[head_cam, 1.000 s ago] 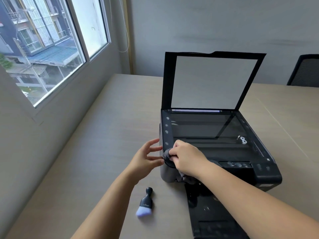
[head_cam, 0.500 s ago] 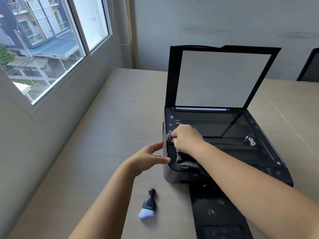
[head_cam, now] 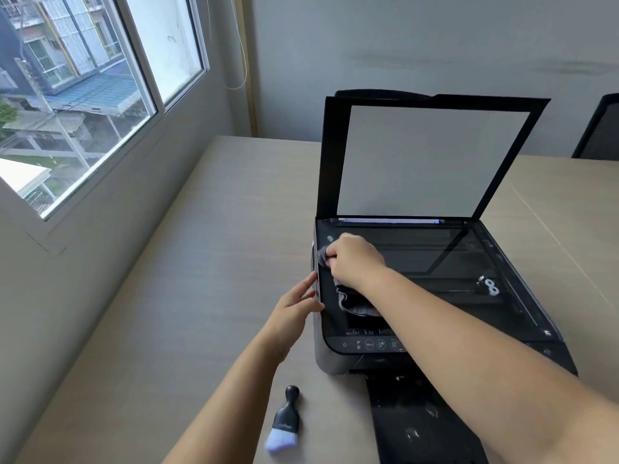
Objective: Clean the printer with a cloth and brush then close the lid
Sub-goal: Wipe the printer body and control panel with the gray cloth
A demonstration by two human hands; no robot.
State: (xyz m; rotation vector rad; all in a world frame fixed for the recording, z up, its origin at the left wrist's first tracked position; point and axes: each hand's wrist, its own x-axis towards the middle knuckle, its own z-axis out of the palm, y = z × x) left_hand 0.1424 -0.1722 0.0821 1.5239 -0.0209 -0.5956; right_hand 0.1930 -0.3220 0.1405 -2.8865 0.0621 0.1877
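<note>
The printer (head_cam: 435,296) sits on a pale wooden table (head_cam: 207,279) with its scanner lid (head_cam: 428,155) raised upright at the back, and its black output tray (head_cam: 418,420) extends toward the person. The right hand (head_cam: 355,259) grips a bunched grey cloth (head_cam: 355,304) and presses it onto the left edge of the scanner bed. The left hand (head_cam: 294,309) rests with relaxed fingers against the printer's left side. A small black brush (head_cam: 284,420) with pale bristles lies on the table just in front of the printer. A window (head_cam: 83,88) fills the left wall.
</note>
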